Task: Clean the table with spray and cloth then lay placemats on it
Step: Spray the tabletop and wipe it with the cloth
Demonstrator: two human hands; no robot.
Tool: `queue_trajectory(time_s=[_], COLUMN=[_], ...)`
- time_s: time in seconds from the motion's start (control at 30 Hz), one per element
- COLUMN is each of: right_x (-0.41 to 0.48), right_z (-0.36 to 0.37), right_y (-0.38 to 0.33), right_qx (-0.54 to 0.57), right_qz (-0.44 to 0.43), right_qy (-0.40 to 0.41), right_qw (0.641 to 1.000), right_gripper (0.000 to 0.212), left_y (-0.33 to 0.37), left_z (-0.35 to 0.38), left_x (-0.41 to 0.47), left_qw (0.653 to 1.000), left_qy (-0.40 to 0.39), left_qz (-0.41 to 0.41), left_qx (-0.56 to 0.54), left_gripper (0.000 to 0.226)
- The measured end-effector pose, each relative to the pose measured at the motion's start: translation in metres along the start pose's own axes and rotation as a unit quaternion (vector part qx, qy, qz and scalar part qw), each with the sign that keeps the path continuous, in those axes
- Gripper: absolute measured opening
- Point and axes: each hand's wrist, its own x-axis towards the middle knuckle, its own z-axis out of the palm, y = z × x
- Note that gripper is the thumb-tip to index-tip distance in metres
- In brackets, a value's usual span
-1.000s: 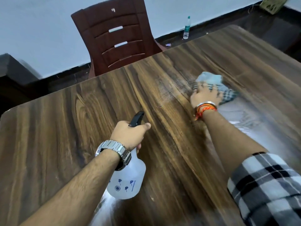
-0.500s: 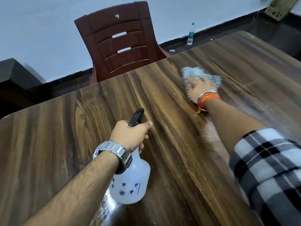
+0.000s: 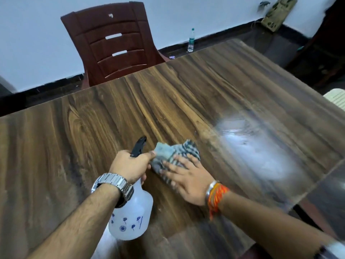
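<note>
A dark wood-grain table (image 3: 78, 146) fills the view. My left hand (image 3: 130, 166) grips the neck of a white spray bottle (image 3: 130, 215) with a black nozzle, held just above the near part of the table. Right beside it, my right hand (image 3: 188, 176) presses flat on a crumpled grey checked cloth (image 3: 177, 152) lying on the tabletop. The cloth nearly touches my left thumb. A wet, shiny patch (image 3: 248, 146) lies on the table to the right of the cloth. No placemats are in view.
A dark red plastic chair (image 3: 113, 43) stands at the far edge of the table. A small water bottle (image 3: 190, 41) stands on the floor by the wall. A pale chair (image 3: 337, 100) shows at the right edge of the table.
My right hand has dragged the cloth from the far right part of the table back toward me, next to the spray bottle. The left hand has kept its hold on the bottle.
</note>
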Motion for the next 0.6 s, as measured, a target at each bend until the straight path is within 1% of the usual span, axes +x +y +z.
queue_trajectory(time_s=[0.03,0.07,0.1,0.13,0.17,0.2,0.23,0.27,0.3,0.33,0.37,0.4,0.43,0.47,0.53,0.57,0.6], right_x=[-0.017,-0.027,-0.037,-0.046,-0.054,-0.068,-0.082,-0.092,-0.096,-0.093,-0.082,-0.065,-0.047,-0.029,0.006,0.016,0.021], right_z=[0.002,0.002,-0.001,-0.008,-0.02,-0.03,-0.035,-0.038,-0.038,-0.039,-0.038,-0.039,-0.039,-0.04,-0.043,-0.035,-0.028], right_y=[0.009,0.035,0.07,0.11,0.147,0.176,0.2,0.216,0.224,0.221,0.212,0.196,0.173,0.144,0.075,0.044,0.017], right_qx=[0.012,0.0,-0.004,0.013,0.037,0.047,0.051,0.061,0.076,0.082,0.086,0.086,0.081,0.076,0.05,0.034,0.014], right_qz=[-0.025,-0.021,0.03,0.125,0.253,0.371,0.463,0.524,0.563,0.58,0.577,0.559,0.526,0.469,0.32,0.232,0.143], right_qy=[-0.017,-0.008,0.012,0.047,0.074,0.091,0.089,0.068,0.049,0.045,0.054,0.066,0.086,0.099,0.09,0.064,0.035], right_qw=[0.999,1.0,0.999,0.991,0.964,0.923,0.881,0.847,0.821,0.809,0.81,0.822,0.843,0.874,0.942,0.97,0.989], right_gripper=[0.051,0.051,0.052,0.054,0.057,0.059,0.057,0.054,0.053,0.055,0.057,0.055,0.051,0.047,0.042,0.043,0.046], left_y=[-0.003,-0.007,-0.011,-0.014,-0.017,-0.021,-0.025,-0.029,-0.034,-0.039,-0.043,-0.046,-0.05,-0.054,-0.059,-0.062,-0.064], left_z=[0.002,0.003,0.004,0.004,0.003,0.003,0.002,0.001,0.0,-0.003,-0.006,-0.008,-0.01,-0.012,-0.015,-0.016,-0.017], left_x=[-0.007,-0.013,-0.021,-0.029,-0.035,-0.044,-0.052,-0.06,-0.064,-0.069,-0.073,-0.077,-0.081,-0.085,-0.096,-0.102,-0.108], left_qw=[1.0,1.0,1.0,0.999,0.999,0.999,0.999,0.999,0.999,0.998,0.998,0.998,0.997,0.998,0.999,0.999,0.999], left_qy=[-0.008,-0.013,-0.018,-0.021,-0.026,-0.03,-0.032,-0.028,-0.024,-0.021,-0.021,-0.019,-0.015,-0.011,-0.004,0.0,0.007], left_qz=[0.0,-0.001,-0.001,0.001,-0.001,-0.003,-0.003,-0.001,0.001,0.003,0.003,0.004,0.006,0.008,0.007,0.006,0.005], left_qx=[0.005,0.011,0.021,0.032,0.04,0.044,0.045,0.045,0.047,0.051,0.057,0.064,0.069,0.069,0.053,0.046,0.041], left_gripper=[0.039,0.037,0.037,0.037,0.038,0.039,0.039,0.039,0.039,0.04,0.04,0.04,0.04,0.039,0.037,0.036,0.035])
